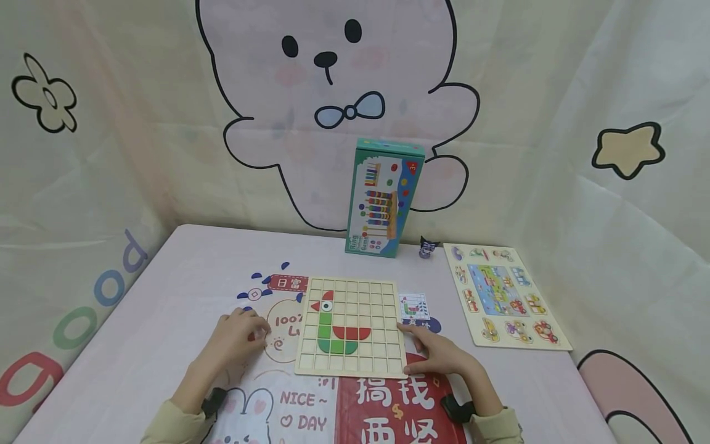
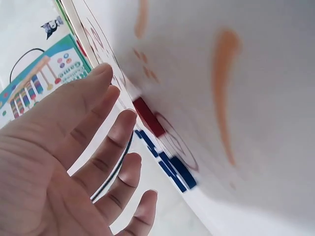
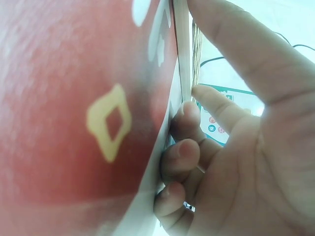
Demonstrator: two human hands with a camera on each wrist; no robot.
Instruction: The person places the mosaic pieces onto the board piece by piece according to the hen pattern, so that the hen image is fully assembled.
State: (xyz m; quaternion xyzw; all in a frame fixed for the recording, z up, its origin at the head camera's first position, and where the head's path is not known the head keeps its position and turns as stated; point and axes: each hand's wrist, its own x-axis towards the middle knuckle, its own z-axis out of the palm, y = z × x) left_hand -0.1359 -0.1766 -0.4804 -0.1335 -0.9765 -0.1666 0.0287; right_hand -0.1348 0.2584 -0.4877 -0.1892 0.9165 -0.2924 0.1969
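Note:
A square wooden grid board [image 1: 383, 308] lies on the table, with red, green and white tiles [image 1: 339, 333] forming a bird. At its right edge is my right hand [image 1: 440, 351], its index finger touching the side and its thumb by the near corner; the other fingers bend in the right wrist view. My left hand [image 1: 238, 333] hovers low over the table left of the board, fingers loosely bent. Ahead of those fingertips, a small red shape [image 2: 149, 118] shows low on the table surface, apart from the hand in the left wrist view.
Beyond the board stands a tall green game box [image 1: 383, 197], with a small dark figurine [image 1: 427, 246] beside it. A picture card [image 1: 414, 306] lies right of the board. Farther right is a wooden picture puzzle [image 1: 507, 299]. A printed mat [image 1: 299, 410] covers the table's front.

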